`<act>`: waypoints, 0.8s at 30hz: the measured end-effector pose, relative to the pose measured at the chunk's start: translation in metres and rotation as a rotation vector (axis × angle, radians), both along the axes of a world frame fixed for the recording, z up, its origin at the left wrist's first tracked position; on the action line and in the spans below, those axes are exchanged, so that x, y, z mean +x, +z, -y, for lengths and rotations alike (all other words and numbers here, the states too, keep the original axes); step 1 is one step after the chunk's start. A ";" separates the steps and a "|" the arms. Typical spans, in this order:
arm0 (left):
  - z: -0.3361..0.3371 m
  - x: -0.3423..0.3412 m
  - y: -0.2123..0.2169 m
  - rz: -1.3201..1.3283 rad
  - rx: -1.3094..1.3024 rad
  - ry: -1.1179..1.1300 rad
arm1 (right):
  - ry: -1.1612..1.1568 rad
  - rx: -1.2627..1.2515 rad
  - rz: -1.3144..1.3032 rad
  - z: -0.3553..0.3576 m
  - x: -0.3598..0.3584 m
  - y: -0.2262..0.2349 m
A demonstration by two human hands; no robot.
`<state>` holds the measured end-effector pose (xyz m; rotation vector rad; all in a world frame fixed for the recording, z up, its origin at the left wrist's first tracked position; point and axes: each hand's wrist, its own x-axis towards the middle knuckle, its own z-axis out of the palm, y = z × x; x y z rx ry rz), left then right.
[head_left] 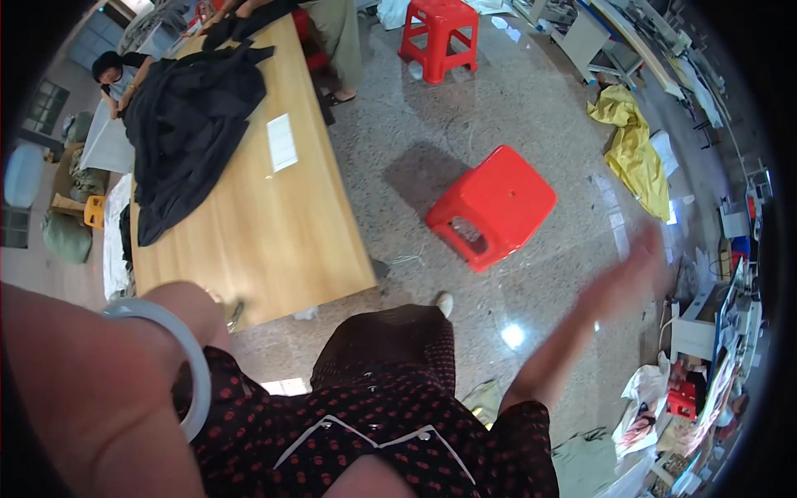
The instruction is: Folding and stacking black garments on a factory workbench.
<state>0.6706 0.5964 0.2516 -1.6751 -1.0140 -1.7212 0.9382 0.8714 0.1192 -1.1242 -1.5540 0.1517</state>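
Observation:
At the lower left, my left arm with a pale bangle (199, 390) comes close to the camera. Beyond the bangle is my left hand (189, 305), by the near edge of the wooden table (257, 257). A small metal tool (237, 312), possibly thread snips, sticks out at its fingertips; most of the fingers are hidden. My right arm reaches out over the floor to the right. My right hand (627, 278) is smeared by motion, and I see nothing in it. Black cloth (195, 116) lies heaped on the table's far left part, beside a white paper slip (282, 142).
A red stool (510, 199) stands right of the table, another red stool (440, 37) farther back. Yellow cloth (635, 149) lies on the floor at right. One person (124, 79) is at the table's far left; another person (334, 46) stands at its far end.

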 end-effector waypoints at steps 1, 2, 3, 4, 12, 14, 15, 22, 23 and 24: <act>-0.026 0.011 -0.001 0.006 0.000 0.018 | 0.381 -0.311 -0.133 -0.035 -0.046 -0.026; -0.078 0.026 -0.016 0.045 0.011 -0.017 | 0.439 -0.581 -0.091 -0.085 -0.040 -0.097; -0.109 0.030 -0.022 0.064 0.012 -0.050 | 0.474 -0.599 0.097 -0.122 -0.020 -0.170; -0.107 0.033 -0.038 0.067 -0.785 0.203 | 0.467 -0.481 0.264 -0.143 -0.007 -0.236; -0.068 0.044 -0.369 0.436 -2.155 0.820 | 0.494 -0.955 1.085 -0.211 -0.023 -0.438; -0.062 0.058 -0.365 0.535 -2.179 0.875 | 0.537 -0.769 1.157 -0.217 -0.035 -0.455; -0.059 0.061 -0.365 0.516 -2.209 0.925 | 0.617 -0.659 1.155 -0.221 -0.062 -0.447; -0.054 0.049 -0.364 0.401 -2.261 0.784 | 0.368 -1.001 1.131 -0.236 -0.099 -0.479; -0.047 0.049 -0.367 0.432 -2.265 0.817 | 0.424 -0.842 1.264 -0.230 -0.092 -0.482; -0.039 0.046 -0.371 0.283 -2.282 0.767 | 0.473 -0.767 1.296 -0.229 -0.082 -0.482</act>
